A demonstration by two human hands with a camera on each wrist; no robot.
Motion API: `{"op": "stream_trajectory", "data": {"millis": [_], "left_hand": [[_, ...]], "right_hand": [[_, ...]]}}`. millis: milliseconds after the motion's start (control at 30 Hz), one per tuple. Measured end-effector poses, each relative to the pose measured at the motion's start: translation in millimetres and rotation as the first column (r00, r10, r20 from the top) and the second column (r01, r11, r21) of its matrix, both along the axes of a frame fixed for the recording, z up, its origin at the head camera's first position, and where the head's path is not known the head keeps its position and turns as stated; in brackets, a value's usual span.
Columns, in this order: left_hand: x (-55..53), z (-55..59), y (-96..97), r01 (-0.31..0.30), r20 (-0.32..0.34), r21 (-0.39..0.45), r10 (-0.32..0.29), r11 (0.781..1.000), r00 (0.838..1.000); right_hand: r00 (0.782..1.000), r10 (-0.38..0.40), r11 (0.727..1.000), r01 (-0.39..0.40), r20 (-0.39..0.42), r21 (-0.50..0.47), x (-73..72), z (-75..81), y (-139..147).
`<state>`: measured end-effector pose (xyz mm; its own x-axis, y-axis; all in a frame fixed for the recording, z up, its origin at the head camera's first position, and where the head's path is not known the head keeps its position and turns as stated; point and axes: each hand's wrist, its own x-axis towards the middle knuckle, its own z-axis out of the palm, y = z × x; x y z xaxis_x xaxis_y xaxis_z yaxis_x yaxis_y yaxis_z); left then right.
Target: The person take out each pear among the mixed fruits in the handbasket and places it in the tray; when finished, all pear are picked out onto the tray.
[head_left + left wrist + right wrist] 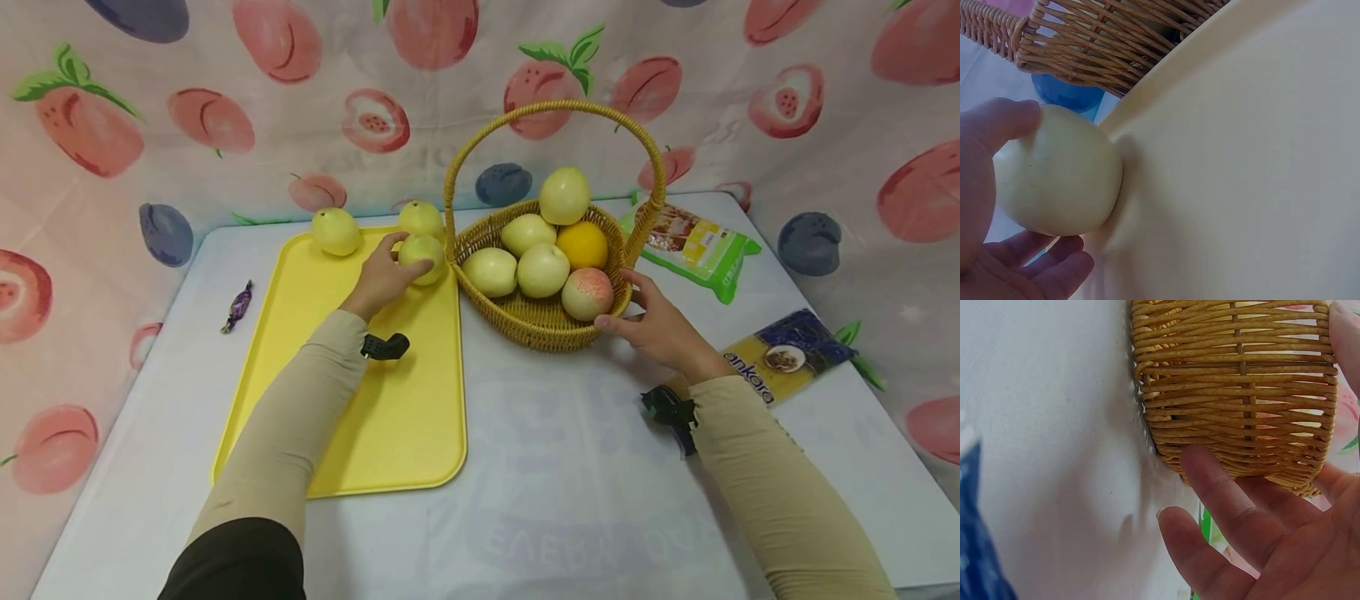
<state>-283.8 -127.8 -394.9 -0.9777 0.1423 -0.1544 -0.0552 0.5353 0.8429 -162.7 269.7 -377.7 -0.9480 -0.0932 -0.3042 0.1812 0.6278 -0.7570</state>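
Note:
With thumb and fingers, my left hand point(387, 279) grips a pale green apple point(422, 258) at the far right corner of the yellow tray point(390, 417). In the left wrist view the thumb lies on one side of this apple point(1063, 172), the fingers on the other. Two more pale green apples point(335, 232) sit at the tray's far edge, one right behind the gripped one. My right hand point(660, 329) holds the wicker basket point(543, 333) by its right side, thumb at the rim, fingers against the outer weave point(1241, 394). Inside are several pale green apples point(543, 271), an orange point(583, 245) and a peach point(587, 294).
The basket's tall arched handle point(555, 106) stands upright. Behind its right side lies a green snack bag point(693, 246), and a blue and yellow packet point(787, 354) is near my right wrist. A purple wrapped candy point(237, 307) lies left of the tray.

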Motion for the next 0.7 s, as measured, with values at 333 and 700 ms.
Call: {"op": "stream_trajectory", "data": {"millis": [333,700], "left_hand": [[5.9,13.6,-3.0,0.019,-0.061,-0.022,-0.021,1.0,0.998],[27.9,50.7,-2.0,0.085,-0.198,-0.062,-0.096,0.994,0.976]], "right_hand": [[1.0,0.006,1.0,-0.006,0.003,-0.003,-0.3,-0.4,-1],[1.0,0.007,1.0,-0.007,0.003,-0.004,-0.2,0.4,-1]]}}
